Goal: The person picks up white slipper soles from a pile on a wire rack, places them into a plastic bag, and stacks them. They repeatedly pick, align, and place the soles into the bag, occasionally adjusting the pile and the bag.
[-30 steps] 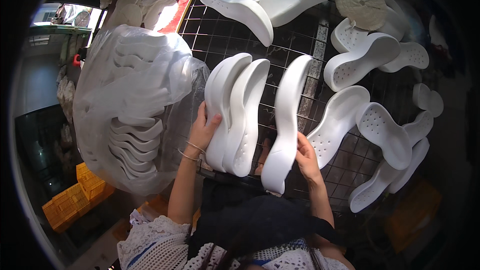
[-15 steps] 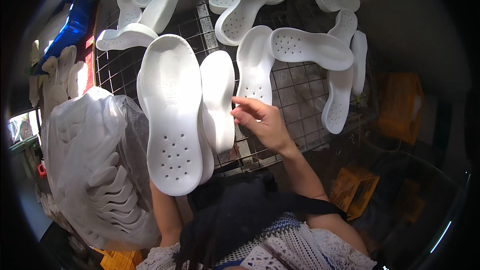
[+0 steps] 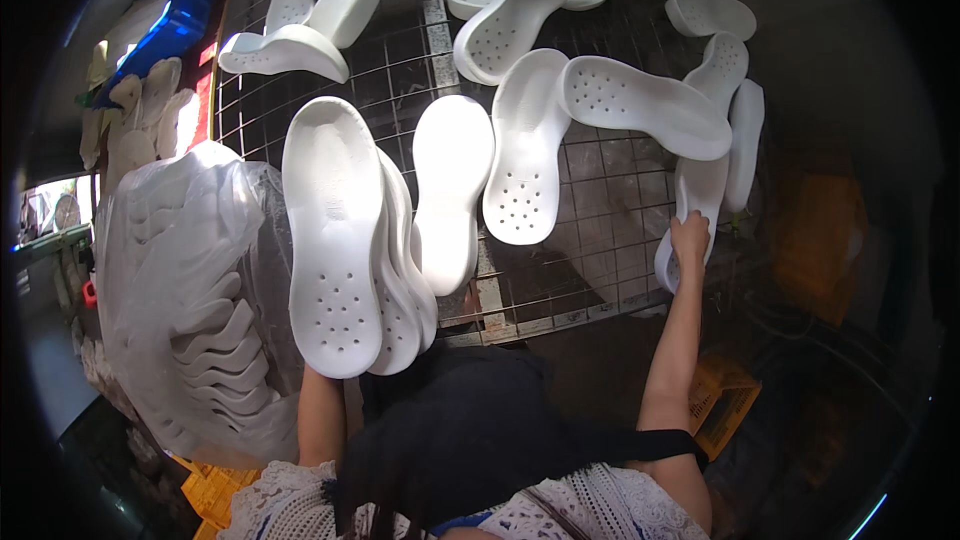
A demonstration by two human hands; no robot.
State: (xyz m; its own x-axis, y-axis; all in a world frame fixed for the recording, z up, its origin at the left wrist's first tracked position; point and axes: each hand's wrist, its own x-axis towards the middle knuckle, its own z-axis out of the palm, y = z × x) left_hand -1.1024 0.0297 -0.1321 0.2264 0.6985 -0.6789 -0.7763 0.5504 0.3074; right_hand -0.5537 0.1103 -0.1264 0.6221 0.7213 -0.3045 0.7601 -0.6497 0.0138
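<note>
A fanned stack of white foam shoe soles [image 3: 335, 235], dotted with small holes at one end, is held up on the left. My left forearm runs up beneath it, and the left hand itself is hidden behind the stack. Far to the right, my right hand [image 3: 690, 236] is closed on the near part of a white shoe sole [image 3: 700, 185] lying on the wire rack. Between my hands, a smooth sole [image 3: 452, 195] lies beside another sole with holes [image 3: 525, 150]. A crosswise sole [image 3: 650, 105] rests just beyond.
More soles lie across the far side of the wire rack [image 3: 590, 240]. A translucent plastic bag [image 3: 175, 270] bulging with soles stands at the left. Behind it is a blue crate [image 3: 185, 10]; yellow crates [image 3: 725, 405] sit low at the right and lower left.
My right hand has moved from beside the middle soles to the sole at far right. The stack on my left is more fanned out, showing more soles. The whole view has shifted slightly.
</note>
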